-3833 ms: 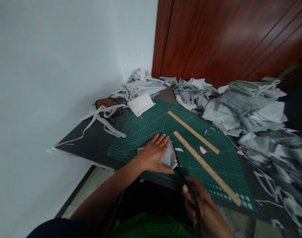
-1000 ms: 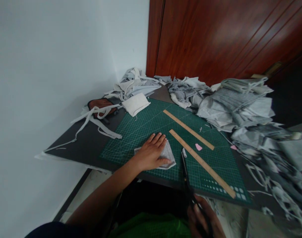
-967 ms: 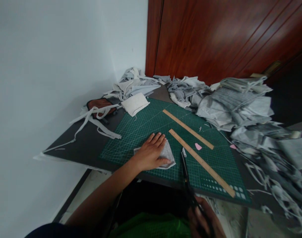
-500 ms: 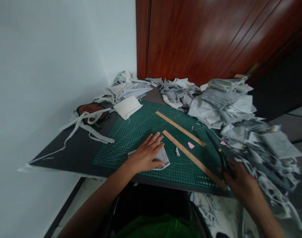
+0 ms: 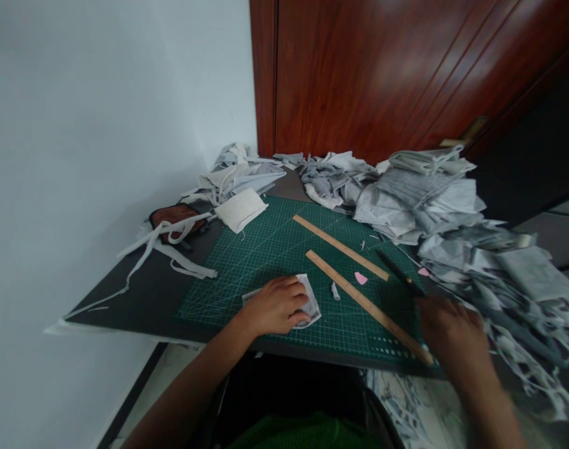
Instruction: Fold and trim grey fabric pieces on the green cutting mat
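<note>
On the green cutting mat (image 5: 270, 240), my left hand (image 5: 277, 305) lies over a small grey cloth piece (image 5: 310, 299). Its fingers are curled in against the cloth and cover much of it. At the mat's right side is a pair of black scissors (image 5: 399, 271), blades pointing away to the left. My right hand (image 5: 447, 327), smeared by motion, is over the scissors' handles and hides them; its grip does not show. Two wooden rulers, a nearer one (image 5: 368, 307) and a farther one (image 5: 340, 247), lie between the hands.
Grey and white cloth is heaped at the right (image 5: 419, 193) and back left (image 5: 240, 171). A folded cream cloth (image 5: 241, 210) and a brown pouch (image 5: 174, 221) with pale strips lie left. Pink scraps (image 5: 360, 278) lie near the rulers. A wall and wooden door (image 5: 359, 75) bound the table.
The fingers of my left hand were stretched flat and are now drawn in on the cloth. The scissors have shifted slightly left, and my right hand has turned over their handles.
</note>
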{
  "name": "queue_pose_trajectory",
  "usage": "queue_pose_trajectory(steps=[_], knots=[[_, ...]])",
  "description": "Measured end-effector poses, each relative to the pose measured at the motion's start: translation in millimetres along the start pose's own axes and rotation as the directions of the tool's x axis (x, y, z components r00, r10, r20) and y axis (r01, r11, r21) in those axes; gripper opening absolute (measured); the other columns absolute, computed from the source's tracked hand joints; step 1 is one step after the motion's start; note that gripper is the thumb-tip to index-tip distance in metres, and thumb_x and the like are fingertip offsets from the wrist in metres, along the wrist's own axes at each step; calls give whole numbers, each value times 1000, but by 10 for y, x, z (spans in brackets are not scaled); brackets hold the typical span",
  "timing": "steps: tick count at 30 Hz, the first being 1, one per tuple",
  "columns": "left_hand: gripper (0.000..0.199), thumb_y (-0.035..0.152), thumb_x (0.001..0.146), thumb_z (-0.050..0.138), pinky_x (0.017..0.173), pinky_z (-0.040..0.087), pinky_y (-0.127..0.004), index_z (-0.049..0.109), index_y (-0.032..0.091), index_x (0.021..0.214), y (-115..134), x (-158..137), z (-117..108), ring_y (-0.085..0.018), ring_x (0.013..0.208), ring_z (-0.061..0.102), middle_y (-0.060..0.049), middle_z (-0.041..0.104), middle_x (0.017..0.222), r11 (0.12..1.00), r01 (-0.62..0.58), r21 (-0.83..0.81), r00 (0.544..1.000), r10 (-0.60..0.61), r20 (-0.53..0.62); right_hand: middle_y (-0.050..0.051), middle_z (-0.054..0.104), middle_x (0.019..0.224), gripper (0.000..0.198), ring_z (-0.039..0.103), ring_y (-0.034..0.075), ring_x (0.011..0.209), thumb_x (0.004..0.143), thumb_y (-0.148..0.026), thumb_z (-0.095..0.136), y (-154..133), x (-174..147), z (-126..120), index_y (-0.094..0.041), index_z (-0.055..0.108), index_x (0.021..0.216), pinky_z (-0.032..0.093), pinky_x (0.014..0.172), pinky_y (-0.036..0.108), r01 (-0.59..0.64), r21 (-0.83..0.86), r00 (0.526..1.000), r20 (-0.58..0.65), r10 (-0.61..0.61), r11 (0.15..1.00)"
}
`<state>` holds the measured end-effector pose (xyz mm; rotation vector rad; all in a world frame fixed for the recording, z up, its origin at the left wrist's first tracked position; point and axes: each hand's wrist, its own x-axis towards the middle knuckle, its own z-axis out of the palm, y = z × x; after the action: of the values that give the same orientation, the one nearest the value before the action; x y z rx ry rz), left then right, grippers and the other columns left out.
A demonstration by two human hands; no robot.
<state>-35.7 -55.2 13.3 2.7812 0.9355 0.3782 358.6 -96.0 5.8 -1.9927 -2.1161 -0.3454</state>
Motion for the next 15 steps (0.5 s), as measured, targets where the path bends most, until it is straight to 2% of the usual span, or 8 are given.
queue_pose_trajectory(steps=[2, 4, 5, 6, 8, 11, 13, 15], knots=[[23, 43, 92, 68, 93, 49, -39, 70, 23, 103, 10, 1, -10, -25, 104, 60, -4, 66, 103, 1000, 25, -15, 1000, -25, -3, 19, 71, 120, 35, 69, 35, 103, 95, -17, 44, -451, -1, -28, -15, 71, 117, 54, 91, 51, 57, 103, 994, -98, -47, 993], [30, 43, 89, 72, 100, 47, -41, 69, 24, 111, 26, 1, -28, -26, 111, 58, -5, 65, 111, 998, 61, -35, 998, -62, -14, 19, 65, 132, 43, 66, 29, 117, 94, -7, 39, -912, 27, 2, -15, 67, 126, 55, 97, 42, 267, 339, 963, -137, -234, 902], [33, 42, 88, 74, 102, 46, -41, 68, 24, 114, 34, 3, -37, -26, 114, 56, -5, 64, 114, 996, 79, -46, 997, -80, -20, 17, 61, 139, 47, 61, 28, 125, 93, -5, 40, -1118, 51, 28, -16, 64, 132, 53, 102, 42, 337, 394, 941, -130, -311, 855], [35, 41, 87, 75, 104, 45, -41, 67, 24, 117, 40, 7, -46, -26, 116, 54, -5, 63, 116, 994, 95, -59, 995, -97, -25, 16, 57, 144, 51, 58, 29, 130, 91, -3, 43, -1296, 79, 54, -18, 61, 136, 52, 105, 45, 382, 400, 922, -110, -370, 833], [38, 39, 86, 76, 104, 44, -41, 65, 25, 119, 46, 18, -62, -26, 116, 52, -5, 61, 118, 989, 120, -92, 992, -122, -23, 18, 60, 140, 55, 59, 33, 124, 87, 3, 43, -1543, 125, 98, -17, 63, 134, 51, 104, 51, 385, 336, 920, -64, -387, 860], [38, 37, 85, 77, 103, 44, -41, 63, 25, 118, 47, 35, -79, -26, 116, 51, -5, 59, 119, 981, 139, -133, 990, -141, -4, 16, 70, 117, 52, 64, 31, 110, 82, 7, 41, -1610, 96, 138, -16, 71, 117, 54, 99, 48, 356, 378, 922, 8, -388, 854], [41, 36, 85, 77, 104, 43, -42, 60, 25, 121, 52, 44, -88, -27, 117, 49, -5, 57, 122, 979, 150, -137, 989, -150, 5, 13, 71, 114, 55, 64, 28, 110, 77, 8, 40, -1462, -41, 165, -18, 73, 113, 54, 100, 45, 324, 512, 914, 47, -403, 796], [43, 37, 86, 76, 103, 42, -44, 58, 25, 124, 65, 60, -99, -28, 117, 49, -6, 56, 124, 979, 165, -123, 986, -164, 18, 11, 71, 118, 57, 65, 28, 114, 78, 4, 42, -1178, -279, 189, -24, 74, 116, 53, 102, 47, 198, 677, 936, 83, -342, 709]])
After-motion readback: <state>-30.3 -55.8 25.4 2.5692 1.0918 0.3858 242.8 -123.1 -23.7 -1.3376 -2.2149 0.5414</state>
